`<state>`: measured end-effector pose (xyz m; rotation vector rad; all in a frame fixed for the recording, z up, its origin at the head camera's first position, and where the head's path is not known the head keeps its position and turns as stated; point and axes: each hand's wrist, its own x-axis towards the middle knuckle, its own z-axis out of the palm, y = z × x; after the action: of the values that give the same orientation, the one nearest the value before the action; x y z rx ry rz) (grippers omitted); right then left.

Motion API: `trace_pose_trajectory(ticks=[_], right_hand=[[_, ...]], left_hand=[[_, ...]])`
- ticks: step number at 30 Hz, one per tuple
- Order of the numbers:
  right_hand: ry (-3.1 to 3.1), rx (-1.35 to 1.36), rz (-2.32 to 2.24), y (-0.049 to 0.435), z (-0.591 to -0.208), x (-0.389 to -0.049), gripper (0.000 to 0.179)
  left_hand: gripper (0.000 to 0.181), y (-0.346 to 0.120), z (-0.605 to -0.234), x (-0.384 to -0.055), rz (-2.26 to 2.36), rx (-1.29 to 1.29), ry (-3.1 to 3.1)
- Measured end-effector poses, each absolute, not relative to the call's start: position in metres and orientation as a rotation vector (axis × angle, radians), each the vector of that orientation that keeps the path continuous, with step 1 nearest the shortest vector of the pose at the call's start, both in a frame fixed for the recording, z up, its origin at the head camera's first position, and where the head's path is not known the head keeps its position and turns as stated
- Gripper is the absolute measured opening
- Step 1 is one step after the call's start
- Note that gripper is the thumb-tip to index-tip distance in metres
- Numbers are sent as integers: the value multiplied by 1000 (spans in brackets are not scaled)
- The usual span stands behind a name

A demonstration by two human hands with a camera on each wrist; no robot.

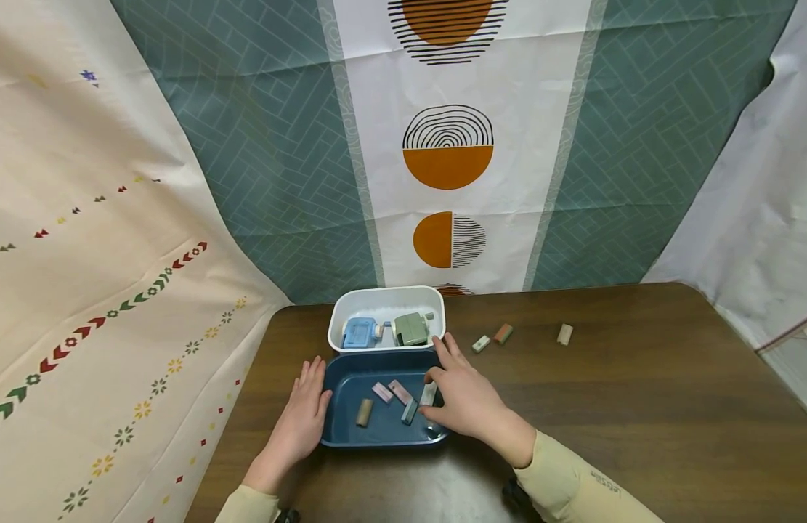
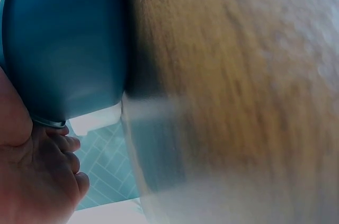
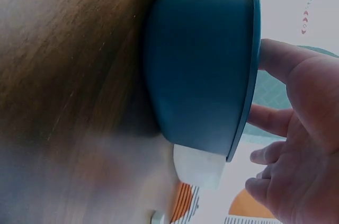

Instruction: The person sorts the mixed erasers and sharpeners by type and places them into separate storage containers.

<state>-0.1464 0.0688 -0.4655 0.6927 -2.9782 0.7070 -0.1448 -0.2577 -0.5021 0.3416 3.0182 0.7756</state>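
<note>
In the head view, a dark blue tray (image 1: pixel 344 434) stands between the hands. My left hand (image 1: pixel 305 407) rests along its left side, fingers extended and thumb at the rim. Over the tray's right rim reaches my right hand (image 1: pixel 465 396), its thumb and index finger at the two ends of a pale grey block (image 1: pixel 428 394), seemingly pinching it. Also in the tray lie a tan block (image 1: pixel 364 412), two pink blocks (image 1: pixel 399 392) and a blue-grey block (image 1: pixel 410 412). The right wrist view has the thumb (image 3: pixel 280 57) crossing the rim; the tray wall hides the fingertips.
Behind the blue tray sits a white tray (image 1: pixel 386 293) holding a blue boxy object (image 1: pixel 359 333) and a green one (image 1: pixel 411 329). On the wooden table (image 1: pixel 638 407) to the right lie a pale green block (image 1: pixel 481 344), an orange-brown block (image 1: pixel 503 334) and a cream block (image 1: pixel 564 334).
</note>
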Motion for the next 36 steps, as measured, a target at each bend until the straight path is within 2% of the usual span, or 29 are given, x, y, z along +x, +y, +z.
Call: trace_pose_trajectory(ticks=[22,36], right_hand=[[-2947,562,766,87,-457,-146,42],[-2918,518,699,117,-455,-148,41]], left_hand=[[60,-257,-504,-146,796,356,3032],[61,-257,-505,-146,790,335,3020]])
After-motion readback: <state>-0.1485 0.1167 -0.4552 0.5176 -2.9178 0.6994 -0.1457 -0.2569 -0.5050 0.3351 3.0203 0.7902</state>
